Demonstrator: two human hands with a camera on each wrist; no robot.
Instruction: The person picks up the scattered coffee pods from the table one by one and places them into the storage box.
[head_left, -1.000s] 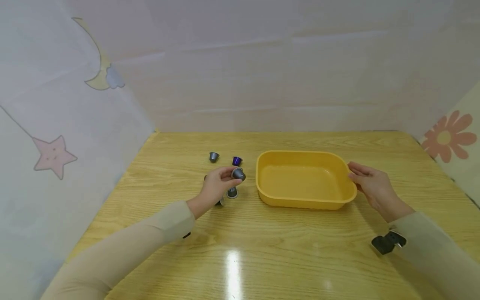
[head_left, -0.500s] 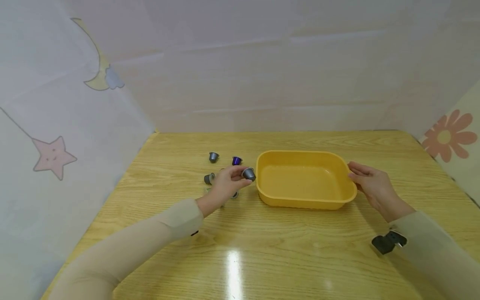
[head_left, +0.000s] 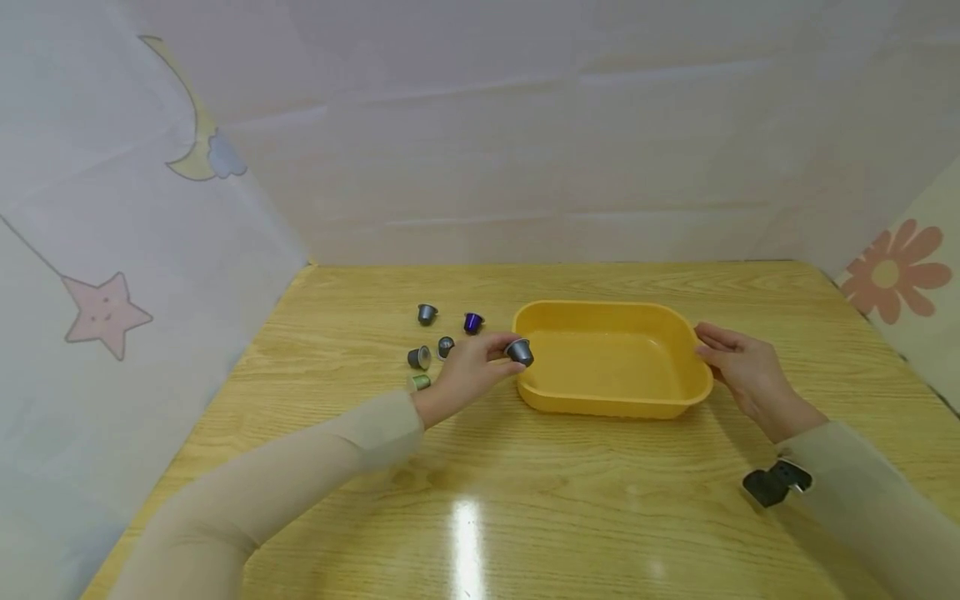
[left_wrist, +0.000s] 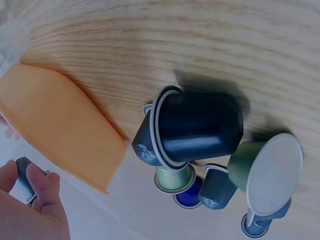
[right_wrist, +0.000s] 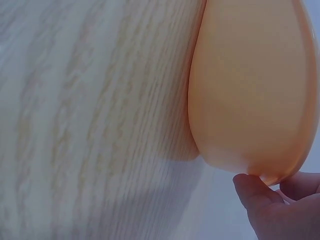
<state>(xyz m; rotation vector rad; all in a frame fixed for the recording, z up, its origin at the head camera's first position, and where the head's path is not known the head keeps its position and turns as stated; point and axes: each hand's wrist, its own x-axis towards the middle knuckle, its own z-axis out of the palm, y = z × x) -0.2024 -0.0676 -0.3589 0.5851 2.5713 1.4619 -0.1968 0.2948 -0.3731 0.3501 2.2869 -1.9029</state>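
Note:
My left hand (head_left: pixel 468 371) pinches a dark grey coffee capsule (head_left: pixel 520 352) between thumb and fingers, held over the left rim of the yellow tub (head_left: pixel 600 408). In the left wrist view, the held capsule (left_wrist: pixel 23 179) shows between the fingertips at lower left. At the tub's right end, my right hand (head_left: pixel 750 375) holds the rim. The right wrist view shows the thumb (right_wrist: pixel 252 189) against the tub's end wall and a finger beside the rim. Nothing lies in the part of the tub's inside that shows.
Left of the tub lie a grey capsule (head_left: pixel 427 313), a purple capsule (head_left: pixel 473 322), two dark capsules and a green capsule (head_left: pixel 421 382). A large dark capsule (left_wrist: pixel 205 125) is near the left wrist camera. The wooden table (head_left: pixel 570 508) meets draped cloth walls.
My left hand has moved right with the grey capsule, from above the other capsules to the tub's left rim, uncovering several capsules. My right hand and the tub stay in place.

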